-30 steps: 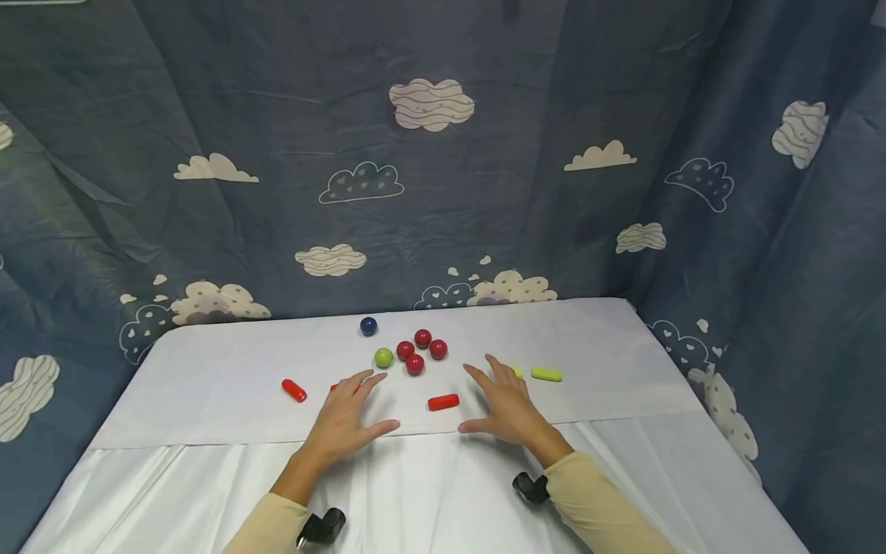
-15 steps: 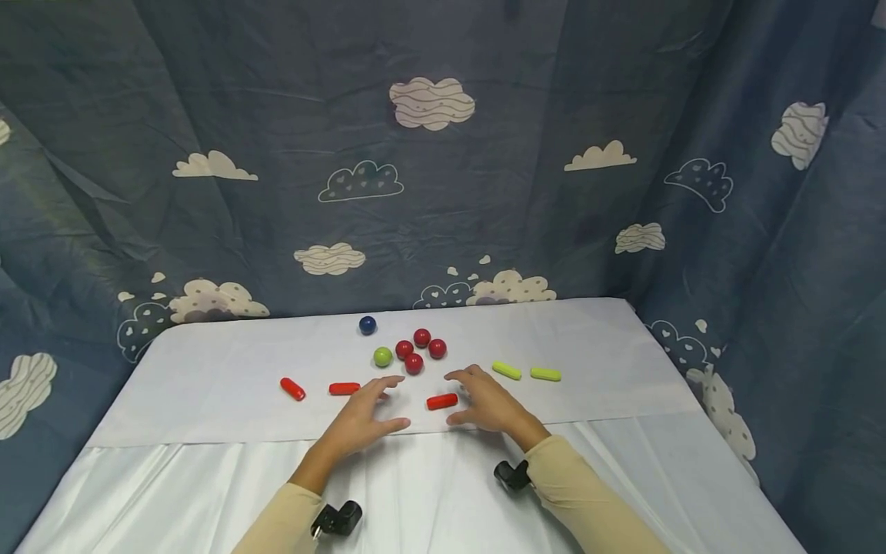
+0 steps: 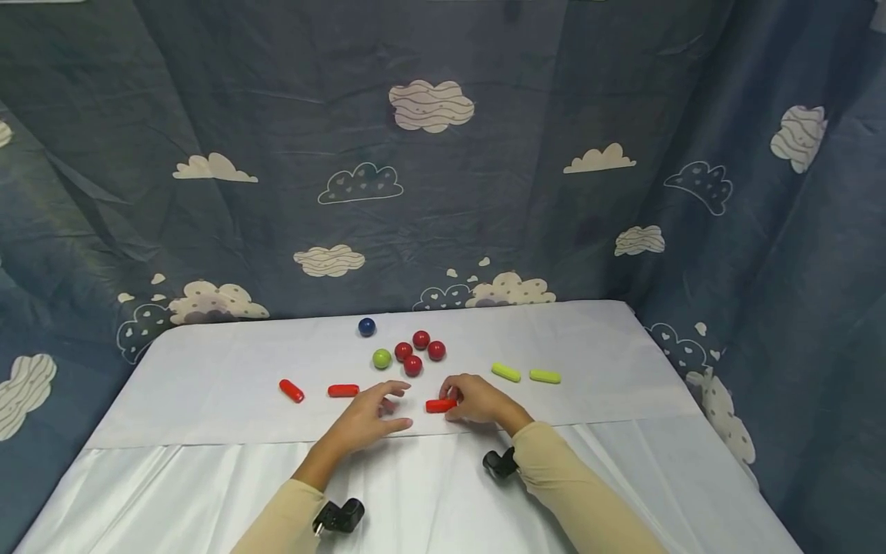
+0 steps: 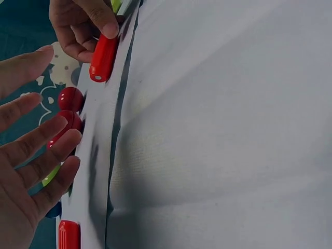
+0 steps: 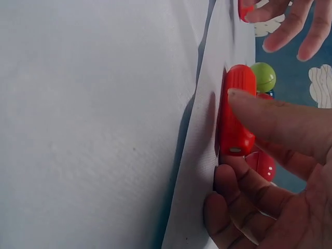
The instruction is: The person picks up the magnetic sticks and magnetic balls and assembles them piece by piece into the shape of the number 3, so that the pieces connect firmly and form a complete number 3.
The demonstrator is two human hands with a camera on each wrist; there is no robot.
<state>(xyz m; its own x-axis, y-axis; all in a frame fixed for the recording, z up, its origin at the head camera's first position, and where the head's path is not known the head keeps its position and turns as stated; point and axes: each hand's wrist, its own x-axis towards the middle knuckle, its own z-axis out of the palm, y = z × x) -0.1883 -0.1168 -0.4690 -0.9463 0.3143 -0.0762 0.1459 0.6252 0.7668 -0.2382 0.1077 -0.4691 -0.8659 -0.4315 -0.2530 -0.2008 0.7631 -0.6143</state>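
Note:
My right hand (image 3: 477,400) pinches the right end of a short red ridged rod (image 3: 438,405) between thumb and fingers. The rod lies at table height, and a small hole shows in its end in the right wrist view. My left hand (image 3: 363,419) hovers to the left of that rod with fingers spread and holds nothing. Just beyond the left hand lies a second red rod (image 3: 343,391), with a third red rod (image 3: 291,390) farther left. Behind the hands, several dark red balls (image 3: 412,365) cluster beside a green ball (image 3: 381,358).
A blue ball (image 3: 367,327) sits near the back edge of the white-covered table (image 3: 595,338). Two yellow-green rods, one nearer (image 3: 506,372) and one farther right (image 3: 545,376), lie beyond the right hand. A dark cloud-patterned curtain (image 3: 457,192) hangs behind the table.
My right hand has moved left and down to the middle red rod, and its fingers have closed on the rod's end. The left hand has shifted slightly right, uncovering the red rod behind it.

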